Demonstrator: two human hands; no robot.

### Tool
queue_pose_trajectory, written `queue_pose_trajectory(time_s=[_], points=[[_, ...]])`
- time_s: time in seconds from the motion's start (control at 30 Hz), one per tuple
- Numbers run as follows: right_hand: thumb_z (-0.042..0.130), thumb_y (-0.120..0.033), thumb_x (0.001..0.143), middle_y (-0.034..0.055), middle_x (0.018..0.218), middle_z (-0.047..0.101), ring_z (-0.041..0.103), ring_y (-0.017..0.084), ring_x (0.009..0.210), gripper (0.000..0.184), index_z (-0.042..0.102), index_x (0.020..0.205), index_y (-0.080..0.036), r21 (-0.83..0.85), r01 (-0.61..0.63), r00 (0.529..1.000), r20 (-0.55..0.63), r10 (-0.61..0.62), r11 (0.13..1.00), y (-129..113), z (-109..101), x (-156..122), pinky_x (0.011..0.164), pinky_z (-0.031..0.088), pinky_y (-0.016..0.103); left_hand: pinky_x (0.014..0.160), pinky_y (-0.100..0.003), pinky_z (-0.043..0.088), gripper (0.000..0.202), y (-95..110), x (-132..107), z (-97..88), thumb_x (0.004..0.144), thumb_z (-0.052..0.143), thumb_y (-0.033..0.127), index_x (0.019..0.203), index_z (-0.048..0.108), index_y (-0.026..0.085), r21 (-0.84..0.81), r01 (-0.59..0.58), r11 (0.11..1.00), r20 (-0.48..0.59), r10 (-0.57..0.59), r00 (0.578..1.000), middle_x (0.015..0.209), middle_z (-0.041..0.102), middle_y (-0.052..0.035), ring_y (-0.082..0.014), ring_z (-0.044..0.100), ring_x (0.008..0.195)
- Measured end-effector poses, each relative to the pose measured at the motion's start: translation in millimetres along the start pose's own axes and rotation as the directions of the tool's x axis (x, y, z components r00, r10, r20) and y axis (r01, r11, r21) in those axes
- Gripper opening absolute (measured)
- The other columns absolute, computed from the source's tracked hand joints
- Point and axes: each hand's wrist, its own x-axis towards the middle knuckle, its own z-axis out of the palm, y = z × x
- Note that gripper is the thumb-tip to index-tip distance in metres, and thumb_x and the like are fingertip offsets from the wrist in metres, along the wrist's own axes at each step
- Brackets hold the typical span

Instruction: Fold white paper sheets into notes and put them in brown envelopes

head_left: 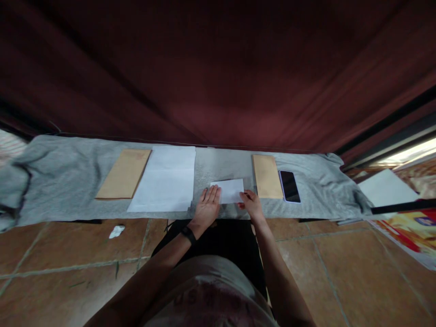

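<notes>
A small folded white paper (230, 190) lies on a grey cloth (68, 181) spread over a low surface. My left hand (207, 206) rests flat on the paper's left edge, fingers stretched out together. My right hand (251, 204) pinches the paper's lower right corner with curled fingers. A black band sits on my left wrist.
A large white sheet (166, 184) and a brown envelope (124, 174) lie to the left. Another brown envelope (266, 176) and a dark phone (289, 186) lie to the right. A dark red curtain hangs behind. A crumpled white scrap (116, 231) lies on the tiled floor.
</notes>
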Motion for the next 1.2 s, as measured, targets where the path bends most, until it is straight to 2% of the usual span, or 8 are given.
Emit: queue_pose_trajectory(time_s=[0.2, 0.4, 0.57, 0.67, 0.77, 0.93, 1.1, 1.2], points=[[0.045, -0.066, 0.085, 0.0034, 0.066, 0.069, 0.066, 0.018, 0.053, 0.048, 0.058, 0.096, -0.021, 0.08, -0.05, 0.999, 0.008, 0.049, 0.996, 2, -3, 5, 0.05, 0.054, 0.029, 0.11, -0.039, 0.043, 0.038, -3, 13, -18.8, 0.098, 0.041, 0.016, 0.128, 0.063, 0.018, -0.142, 0.021, 0.99, -0.06, -0.03, 0.998, 0.133, 0.066, -0.0095, -0.023, 0.06, 0.125], [0.06, -0.053, 0.077, 0.0116, 0.12, 0.067, 0.068, 0.018, 0.086, 0.059, 0.055, 0.126, -0.019, -0.002, 0.186, 0.969, -0.164, -0.184, 0.982, 9, -8, 6, 0.074, 0.058, 0.033, 0.09, -0.034, 0.054, 0.029, -13, 30, -44.2, 0.1, 0.047, 0.031, 0.111, 0.072, 0.023, -0.383, 0.065, 0.922, -0.08, -0.103, 0.991, 0.106, 0.076, -0.0058, -0.0218, 0.07, 0.098], [0.063, -0.051, 0.077, 0.0043, 0.089, 0.072, 0.066, 0.02, 0.085, 0.036, 0.068, 0.093, -0.019, -0.04, 0.224, 0.975, 0.007, -0.224, 0.974, 8, -8, 1, 0.079, 0.056, 0.033, 0.085, -0.03, 0.054, 0.023, -23, 43, -53.0, 0.093, 0.058, 0.03, 0.106, 0.074, 0.023, -0.505, 0.076, 0.86, 0.034, -0.068, 0.997, 0.103, 0.077, -0.0039, -0.0216, 0.071, 0.095], [0.061, -0.054, 0.078, -0.0001, 0.07, 0.066, 0.062, 0.018, 0.069, 0.035, 0.066, 0.083, -0.02, -0.089, 0.144, 0.99, 0.012, -0.143, 0.986, 8, -8, -3, 0.063, 0.056, 0.029, 0.078, -0.028, 0.053, 0.028, -30, 48, -43.2, 0.089, 0.061, 0.027, 0.114, 0.072, 0.022, -0.616, 0.17, 0.769, 0.016, -0.204, 0.979, 0.104, 0.076, -0.0033, -0.0193, 0.07, 0.087], [0.061, -0.052, 0.079, -0.0013, 0.068, 0.062, 0.059, 0.016, 0.064, 0.033, 0.067, 0.086, -0.02, -0.102, 0.123, 0.992, -0.015, -0.125, 0.987, 11, -6, -5, 0.055, 0.056, 0.027, 0.066, -0.026, 0.051, 0.047, -38, 48, -22.9, 0.084, 0.064, 0.023, 0.13, 0.062, 0.018, -0.725, 0.271, 0.633, 0.057, -0.337, 0.94, 0.084, 0.072, -0.0005, -0.015, 0.063, 0.067], [0.058, -0.049, 0.082, -0.0006, 0.068, 0.059, 0.059, 0.016, 0.059, 0.03, 0.065, 0.085, -0.02, -0.14, 0.095, 0.994, -0.038, -0.101, 0.986, 17, -3, -5, 0.05, 0.056, 0.027, 0.068, -0.026, 0.051, 0.075, -43, 36, 11.0, 0.079, 0.065, 0.019, 0.149, 0.04, 0.015, -0.825, 0.321, 0.465, 0.131, -0.394, 0.91, 0.07, 0.061, 0.0052, -0.013, 0.06, 0.065], [0.056, -0.043, 0.088, 0.0011, 0.07, 0.062, 0.061, 0.017, 0.057, 0.025, 0.066, 0.09, -0.02, -0.23, 0.084, 0.994, -0.047, -0.098, 0.969, 15, -3, -6, 0.052, 0.053, 0.028, 0.063, -0.025, 0.049, 0.077, -39, 30, 20.6, 0.078, 0.062, 0.014, 0.151, 0.039, 0.019, -0.786, 0.361, 0.501, 0.156, -0.404, 0.901, 0.073, 0.059, 0.005, -0.0109, 0.056, 0.061], [0.057, -0.036, 0.09, 0.0054, 0.078, 0.068, 0.066, 0.02, 0.07, 0.019, 0.067, 0.094, -0.02, -0.463, 0.111, 0.982, -0.084, -0.168, 0.879, 12, -1, -9, 0.064, 0.052, 0.03, 0.063, -0.025, 0.049, 0.074, -37, 32, 19.8, 0.077, 0.063, 0.012, 0.148, 0.044, 0.021, -0.742, 0.374, 0.556, 0.132, -0.427, 0.895, 0.074, 0.059, 0.0046, -0.0109, 0.055, 0.061]])
